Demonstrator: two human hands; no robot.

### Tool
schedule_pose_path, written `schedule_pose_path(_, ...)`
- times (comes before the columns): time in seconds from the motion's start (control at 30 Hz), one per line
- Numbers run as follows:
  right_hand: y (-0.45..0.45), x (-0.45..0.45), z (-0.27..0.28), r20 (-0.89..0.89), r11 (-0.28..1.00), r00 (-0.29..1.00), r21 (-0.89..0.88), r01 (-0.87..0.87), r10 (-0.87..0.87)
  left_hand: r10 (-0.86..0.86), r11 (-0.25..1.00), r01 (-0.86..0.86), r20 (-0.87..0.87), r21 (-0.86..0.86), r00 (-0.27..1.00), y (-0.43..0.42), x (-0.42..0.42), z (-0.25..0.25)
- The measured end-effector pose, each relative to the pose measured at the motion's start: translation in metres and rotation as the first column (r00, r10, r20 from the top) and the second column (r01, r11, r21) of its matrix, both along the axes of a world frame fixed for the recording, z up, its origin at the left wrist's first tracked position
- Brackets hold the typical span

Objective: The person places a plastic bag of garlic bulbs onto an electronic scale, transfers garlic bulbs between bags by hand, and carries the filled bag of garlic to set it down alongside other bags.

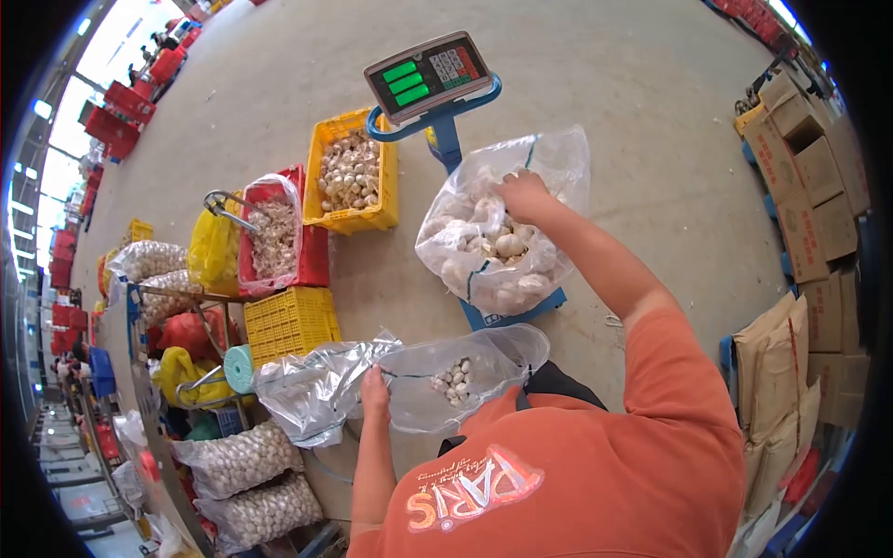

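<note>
A large clear plastic bag [567,153] full of garlic bulbs [510,245] stands open on a blue platform scale [544,312]. My right hand [524,193] reaches into its mouth, fingers curled down onto the garlic; the fingertips are partly hidden. Nearer my body, a second clear bag [419,409] lies spread, with a small heap of garlic [454,381] inside. My left hand [375,389] pinches this bag's left edge, beside a crumpled silvery plastic sheet [312,391].
The scale's display [428,76] rises behind the large bag. Left of it stand a yellow crate [391,200] of garlic, a red crate [316,246] and an upturned-looking yellow crate [293,325]. Filled garlic sacks [242,460] lie lower left. Cardboard boxes [800,219] are stacked at right.
</note>
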State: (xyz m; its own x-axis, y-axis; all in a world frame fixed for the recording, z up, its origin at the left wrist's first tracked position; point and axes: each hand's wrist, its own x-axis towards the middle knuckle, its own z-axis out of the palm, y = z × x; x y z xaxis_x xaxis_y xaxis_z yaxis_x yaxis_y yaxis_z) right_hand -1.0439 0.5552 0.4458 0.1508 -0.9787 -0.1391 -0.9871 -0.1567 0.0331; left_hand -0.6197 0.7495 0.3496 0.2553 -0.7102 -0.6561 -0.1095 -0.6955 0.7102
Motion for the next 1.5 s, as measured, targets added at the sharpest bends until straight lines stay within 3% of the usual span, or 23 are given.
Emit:
schedule_pose_path(0.1,-0.021,0.02,-0.026,0.232,0.996,0.971,0.039,-0.075,0.064,-0.005,1.0,0.005,-0.023,-0.001,1.0,-0.002,0.002,-0.005)
schedule_pose_path(0.13,-0.018,0.028,-0.034,0.222,0.995,0.97,-0.021,-0.093,0.096,-0.003,1.0,0.003,-0.02,-0.004,1.0,-0.002,-0.001,-0.007)
schedule_pose_path(0.2,-0.022,0.043,-0.04,0.127,0.972,0.985,0.19,-0.141,0.118,-0.018,1.0,0.018,-0.025,-0.002,1.0,-0.004,-0.001,-0.009)
schedule_pose_path(0.23,-0.02,0.046,-0.058,0.146,0.988,0.979,0.041,-0.149,0.142,-0.019,1.0,0.019,-0.02,0.003,1.0,-0.004,-0.001,-0.009)
schedule_pose_path(0.37,-0.027,0.038,-0.06,0.104,0.983,0.978,0.01,-0.182,0.18,-0.025,1.0,0.025,-0.039,-0.004,0.999,-0.003,-0.001,-0.016)
schedule_pose_path(0.47,-0.052,0.034,-0.051,0.034,0.922,0.978,0.327,-0.207,0.208,-0.003,1.0,0.004,-0.062,0.008,0.998,-0.005,-0.005,-0.012)
schedule_pose_path(0.5,-0.054,0.038,-0.055,0.037,0.922,0.979,0.329,-0.203,0.203,0.019,0.999,-0.016,-0.088,0.031,0.996,-0.004,-0.008,-0.009)
schedule_pose_path(0.57,-0.055,0.043,-0.07,0.25,0.818,0.966,0.54,-0.197,0.068,0.002,0.999,0.001,-0.096,0.038,0.995,-0.005,-0.014,-0.001)
schedule_pose_path(0.6,-0.063,0.045,-0.131,0.313,0.886,0.912,0.296,-0.357,0.264,-0.007,0.999,0.011,-0.104,0.038,0.995,-0.008,-0.015,0.002)
schedule_pose_path(0.67,-0.047,0.04,-0.104,0.331,0.91,0.885,0.14,-0.39,0.328,-0.003,0.999,0.007,-0.093,0.036,0.996,-0.01,-0.017,0.002)
schedule_pose_path(0.73,-0.049,0.039,-0.104,0.317,0.908,0.906,0.218,-0.359,0.282,0.012,0.999,-0.009,-0.077,0.045,0.997,-0.007,-0.015,0.002)
schedule_pose_path(0.8,-0.051,0.036,-0.102,0.259,0.847,0.955,0.466,-0.256,0.146,0.031,0.998,-0.028,-0.072,0.051,0.997,-0.004,-0.013,0.002)
schedule_pose_path(0.83,-0.04,0.037,-0.065,0.315,0.843,0.944,0.479,-0.244,0.094,0.027,0.998,-0.024,-0.068,0.052,0.997,-0.003,-0.011,0.001)
schedule_pose_path(0.87,-0.041,0.036,-0.073,0.317,0.846,0.944,0.476,-0.24,0.089,0.036,0.998,-0.033,-0.061,0.048,0.997,-0.004,-0.011,0.0)
schedule_pose_path(0.97,-0.047,0.032,-0.083,0.308,0.885,0.91,0.288,-0.366,0.277,0.03,0.999,-0.029,-0.045,0.035,0.999,-0.009,-0.014,0.0)
schedule_pose_path(1.03,-0.046,0.024,-0.106,0.298,0.911,0.868,-0.245,-0.332,0.396,0.034,0.999,-0.032,-0.041,0.043,0.999,-0.008,-0.01,-0.004)
schedule_pose_path(1.07,-0.04,0.023,-0.041,0.32,0.943,0.944,0.283,-0.176,0.08,0.038,0.998,-0.036,-0.038,0.049,0.999,-0.008,-0.009,-0.004)
schedule_pose_path(1.13,-0.025,0.004,-0.009,0.411,0.955,0.864,-0.078,-0.286,0.292,-0.008,1.0,0.008,-0.009,0.02,1.0,-0.01,-0.007,-0.005)
schedule_pose_path(1.2,0.011,-0.014,0.049,0.512,0.991,0.853,0.024,-0.132,0.101,-0.024,0.998,0.026,-0.04,0.055,0.999,-0.014,-0.004,-0.004)
schedule_pose_path(1.27,0.053,-0.029,0.082,0.588,0.997,0.806,-0.025,-0.066,0.068,0.003,0.997,-0.001,-0.029,0.078,1.0,-0.011,-0.005,-0.003)
schedule_pose_path(1.33,0.106,-0.025,0.105,0.824,0.994,0.559,0.107,0.008,-0.093,-0.158,0.987,0.159,0.124,0.002,0.98,-0.004,-0.002,-0.01)
schedule_pose_path(1.43,0.164,0.01,0.095,0.948,0.94,0.313,0.06,-0.336,0.052,-0.194,0.98,0.191,0.052,0.046,0.98,0.005,-0.006,-0.003)
schedule_pose_path(1.5,0.189,0.054,0.072,0.969,0.824,0.224,0.207,-0.528,-0.1,-0.186,0.979,0.187,-0.018,0.079,0.982,0.01,-0.007,0.003)
